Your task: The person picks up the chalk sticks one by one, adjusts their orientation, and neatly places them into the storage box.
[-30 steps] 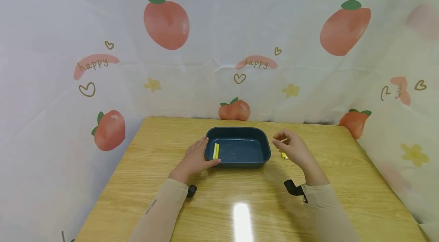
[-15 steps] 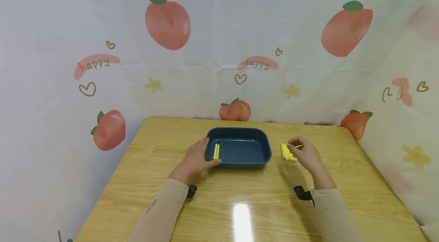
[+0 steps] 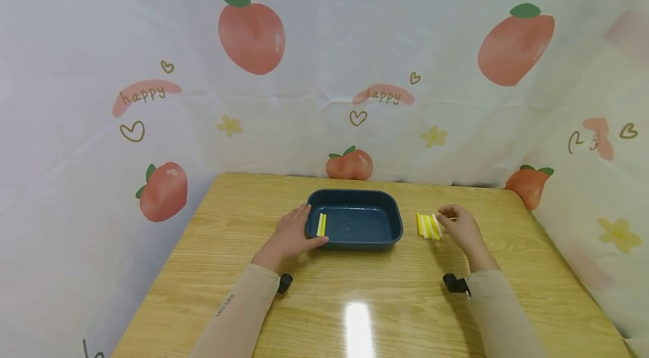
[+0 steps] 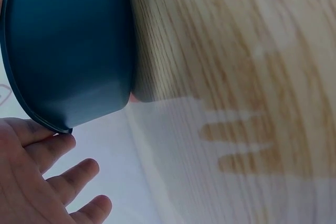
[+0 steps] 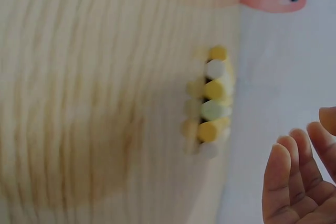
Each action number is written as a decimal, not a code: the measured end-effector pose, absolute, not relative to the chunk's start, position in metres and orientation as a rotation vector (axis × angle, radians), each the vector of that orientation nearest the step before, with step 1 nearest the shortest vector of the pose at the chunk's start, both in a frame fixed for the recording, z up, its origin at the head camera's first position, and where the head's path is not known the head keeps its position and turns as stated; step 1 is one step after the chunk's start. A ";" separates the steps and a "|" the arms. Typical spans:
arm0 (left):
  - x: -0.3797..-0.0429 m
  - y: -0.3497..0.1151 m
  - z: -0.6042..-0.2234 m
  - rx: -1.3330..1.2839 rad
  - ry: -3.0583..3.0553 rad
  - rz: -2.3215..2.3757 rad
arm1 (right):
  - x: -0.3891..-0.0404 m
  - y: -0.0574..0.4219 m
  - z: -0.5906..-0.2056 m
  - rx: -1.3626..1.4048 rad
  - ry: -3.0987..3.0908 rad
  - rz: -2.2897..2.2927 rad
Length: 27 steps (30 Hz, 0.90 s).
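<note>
A dark blue rectangular tray stands on the table, with two short sticks, pale and yellow, side by side at its left end. My left hand rests against the tray's left side, thumb along the near edge. In the left wrist view its straight fingertips touch the rim of the tray. Right of the tray lies a tight row of several chalk-like yellow and white sticks. My right hand is at the row's right end, and in the right wrist view its loosely bent fingers stand apart from the sticks.
The wooden table reaches back to a white cloth printed with fruit, which also covers the sides. Black wrist camera mounts stick out at both sleeves.
My right hand has moved right, from beside the tray to the right end of the stick row, uncovering the row. My left hand and the two sticks in the tray stay put.
</note>
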<state>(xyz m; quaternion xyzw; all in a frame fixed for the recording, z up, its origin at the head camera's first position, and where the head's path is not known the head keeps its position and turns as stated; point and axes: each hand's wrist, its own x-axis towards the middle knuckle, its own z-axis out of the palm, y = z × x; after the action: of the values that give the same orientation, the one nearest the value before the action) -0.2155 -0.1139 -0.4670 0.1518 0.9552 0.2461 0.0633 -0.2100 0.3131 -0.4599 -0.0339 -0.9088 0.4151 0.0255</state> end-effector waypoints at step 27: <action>-0.216 -0.114 -0.471 0.461 2.895 0.715 | -0.240 0.325 -0.474 -0.165 -3.020 1.341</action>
<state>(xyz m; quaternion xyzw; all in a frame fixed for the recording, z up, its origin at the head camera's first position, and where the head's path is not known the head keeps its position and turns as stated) -0.2162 -0.1142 -0.4709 0.1527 0.9575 0.2366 0.0622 -0.2402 0.3253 -0.4743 -0.0496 -0.9096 0.4041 -0.0833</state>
